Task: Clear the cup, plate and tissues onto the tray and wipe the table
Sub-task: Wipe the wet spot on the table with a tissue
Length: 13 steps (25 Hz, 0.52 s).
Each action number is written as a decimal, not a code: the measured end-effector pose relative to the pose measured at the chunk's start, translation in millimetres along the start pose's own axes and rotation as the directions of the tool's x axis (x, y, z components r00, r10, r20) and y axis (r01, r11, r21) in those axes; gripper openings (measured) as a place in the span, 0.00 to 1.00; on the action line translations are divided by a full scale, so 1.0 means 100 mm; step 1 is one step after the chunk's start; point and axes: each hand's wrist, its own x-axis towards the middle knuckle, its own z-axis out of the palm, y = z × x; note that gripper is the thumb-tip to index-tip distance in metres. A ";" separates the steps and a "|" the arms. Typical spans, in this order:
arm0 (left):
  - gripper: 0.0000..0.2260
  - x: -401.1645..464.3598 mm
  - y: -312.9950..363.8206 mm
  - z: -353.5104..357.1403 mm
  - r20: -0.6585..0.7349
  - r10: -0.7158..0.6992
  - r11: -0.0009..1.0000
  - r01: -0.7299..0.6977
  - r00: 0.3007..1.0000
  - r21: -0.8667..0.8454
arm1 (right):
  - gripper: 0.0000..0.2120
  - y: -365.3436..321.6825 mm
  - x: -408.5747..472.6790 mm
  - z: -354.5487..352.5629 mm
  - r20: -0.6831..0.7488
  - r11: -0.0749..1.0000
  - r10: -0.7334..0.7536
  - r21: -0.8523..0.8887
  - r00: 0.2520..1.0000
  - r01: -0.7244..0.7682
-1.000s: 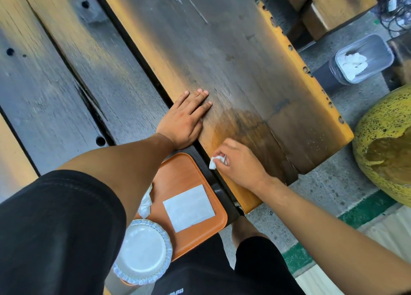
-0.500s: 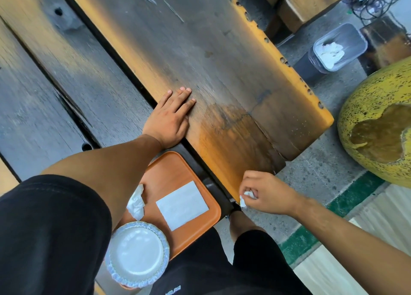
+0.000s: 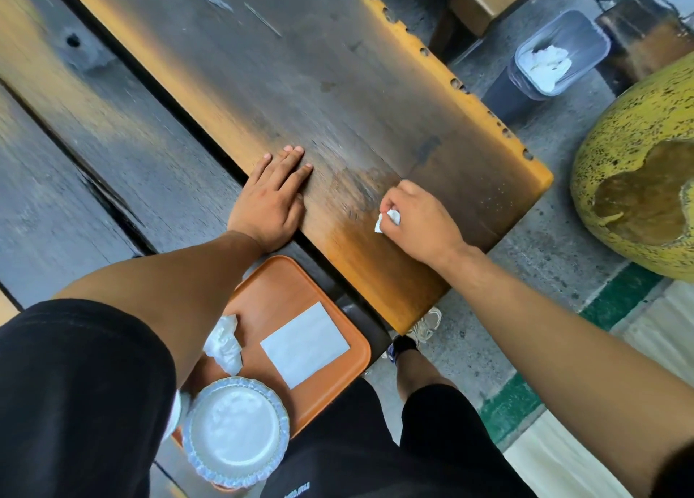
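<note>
The fingers (image 3: 390,197) of the right hand (image 3: 420,221) are curling tight around a small white tissue wad (image 3: 388,219), pinching it against the table (image 3: 338,84), while the fingers (image 3: 289,163) of the left hand (image 3: 270,201) are lying straight and close together, pressing flat on the wood.

Nearest the person, the plate (image 3: 236,430) with its scalloped rim is sitting on the near end of the orange tray (image 3: 285,291), overhanging the tray's edge. Just beyond it a crumpled tissue (image 3: 225,341) is lying on the tray, partly under the left forearm, and beside that a flat white napkin (image 3: 304,343) is resting on the tray, apart from the crumpled one. A white shape is showing at the plate's left edge; whether it is the cup cannot be told.

Further out, the two hands are resting on the dark plank near its end, the right one at a lighter worn patch. On the floor beyond the table's far edge a bin (image 3: 555,54) is holding white tissues, and a large yellow speckled object (image 3: 631,129) is standing at the right.
</note>
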 end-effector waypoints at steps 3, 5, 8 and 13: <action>0.25 0.01 -0.01 -0.01 0.001 -0.002 1.000 0.002 1.000 0.008 | 0.03 0.20 -0.32 0.01 -0.065 0.998 0.049 -0.026 0.997 -0.051; 0.25 0.01 -0.01 0.00 -0.002 -0.005 1.000 0.005 1.000 0.013 | 0.04 0.35 -0.59 0.01 -0.095 0.993 0.113 -0.020 0.989 -0.115; 0.25 0.02 -0.01 0.01 -0.009 -0.002 1.000 0.003 1.000 0.018 | 0.03 0.49 -0.95 0.06 -0.135 0.972 0.233 0.072 0.963 -0.225; 0.26 0.02 -0.02 0.04 -0.009 0.007 1.000 -0.007 1.000 0.021 | 0.03 0.49 -1.30 0.11 -0.060 0.882 0.431 0.241 0.900 -0.406</action>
